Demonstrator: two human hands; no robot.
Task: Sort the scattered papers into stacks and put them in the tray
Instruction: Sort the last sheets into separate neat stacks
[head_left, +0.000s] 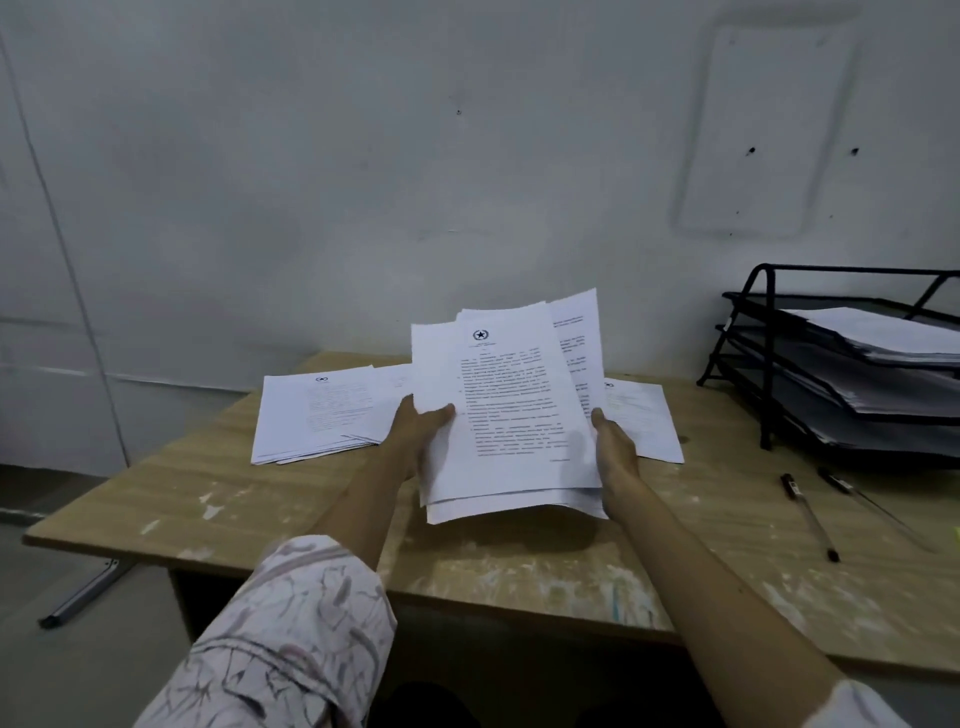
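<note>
While both hands grip, left hand, right hand, sheaf raised

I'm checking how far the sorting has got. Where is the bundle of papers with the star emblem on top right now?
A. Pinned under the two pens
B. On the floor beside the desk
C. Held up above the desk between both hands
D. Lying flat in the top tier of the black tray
C: the left hand and right hand grip the sides of the uneven bundle of papers, raised above the desk, apart from the black tray.

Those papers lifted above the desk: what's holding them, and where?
Both hands hold the bundle of papers by its side edges: the left hand grips the left edge, the right hand the right edge, low down.
</note>
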